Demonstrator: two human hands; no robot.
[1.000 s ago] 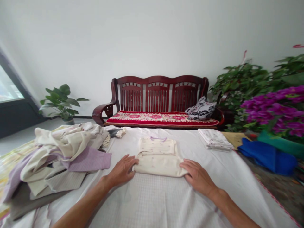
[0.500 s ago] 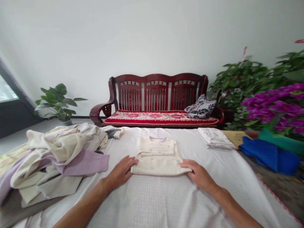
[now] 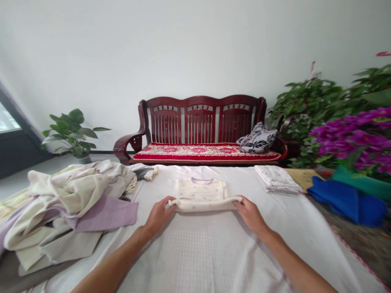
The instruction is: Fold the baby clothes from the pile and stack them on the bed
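A cream shirt (image 3: 201, 190) with a purple neckline and small printed marks lies folded on the white cloth (image 3: 195, 252), collar pointing away from me. Its near part is lifted and turned over into a thick roll. My left hand (image 3: 161, 211) pinches the left end of that roll between thumb and fingers. At the opposite end, my right hand (image 3: 247, 209) is closed on the fabric in the same way. Both hands stay low over the cloth.
To the left is a loose heap of clothes (image 3: 70, 203). A folded white stack (image 3: 276, 179) lies at the far right, near a blue cloth (image 3: 345, 199) and purple flowers (image 3: 354, 136). Beyond the covered surface stands a wooden bench (image 3: 200, 118) with a cushion (image 3: 257, 138).
Both hands have moved forward, lifting the shirt's near edge and turning it toward the collar. The shirt now covers less length. My view has shifted very slightly.
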